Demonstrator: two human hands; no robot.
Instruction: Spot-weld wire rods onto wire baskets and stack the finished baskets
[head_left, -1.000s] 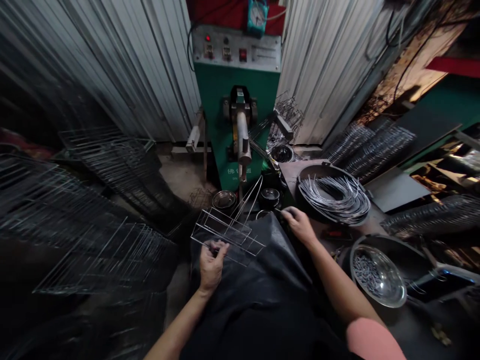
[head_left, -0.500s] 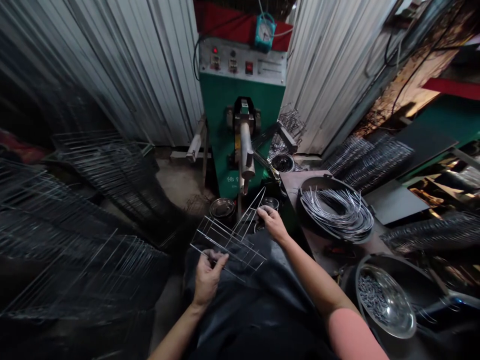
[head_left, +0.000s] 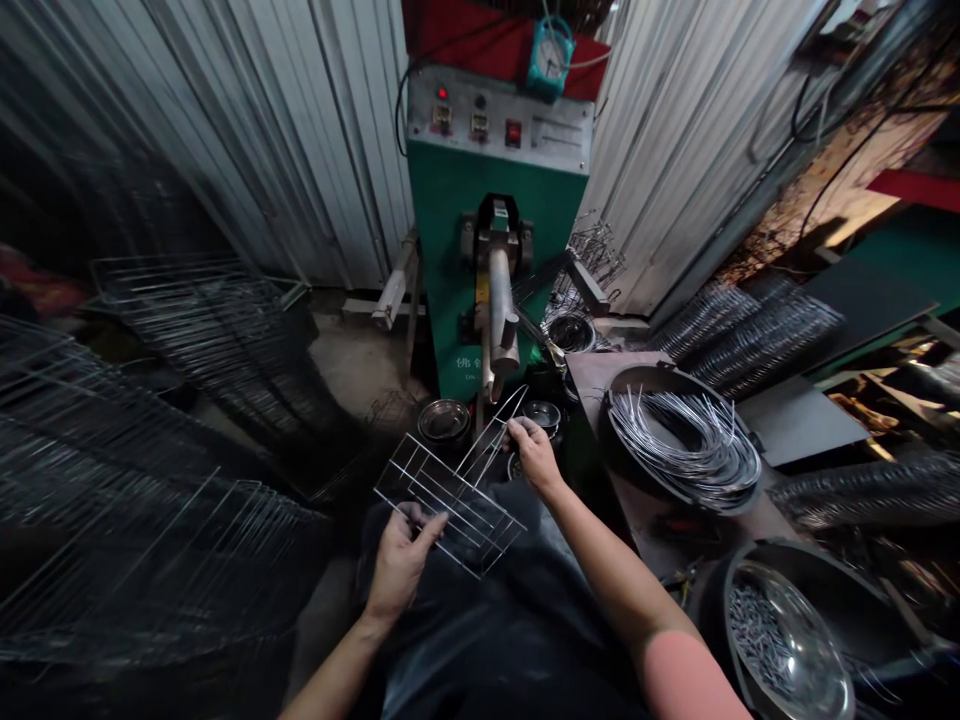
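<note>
Your wire rack: one piece, between your hands, which stand apart; left hand clamps the near edge, right hand the far wires.

Low on the front of the green steel machine body, white lettering showed the Chinese character 佛, with a second character partly hidden behind a pole. Beneath it, tiny letters seemed to read "ON". A pale label plate on the grey control panel carried lines of print too small to read, as did the round teal dial gauge.
</note>
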